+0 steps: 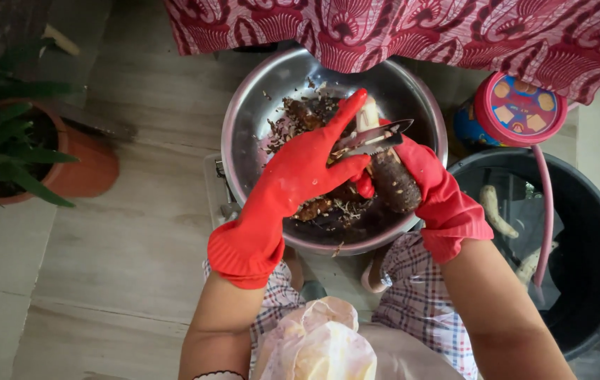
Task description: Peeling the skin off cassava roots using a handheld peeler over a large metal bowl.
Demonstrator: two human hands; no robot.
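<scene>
Fingers of the left hand [298, 172], in a red rubber glove, pinch the peeled pale end of a brown root [391, 179] over the steel bowl [244, 134] of peelings. Right hand [423, 172], gloved too, grips the root's dark end with a knife [374, 137] against it.

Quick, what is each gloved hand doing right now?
Left hand: closed on the knife.
Right hand: closed around the brown root over the steel bowl.
</scene>
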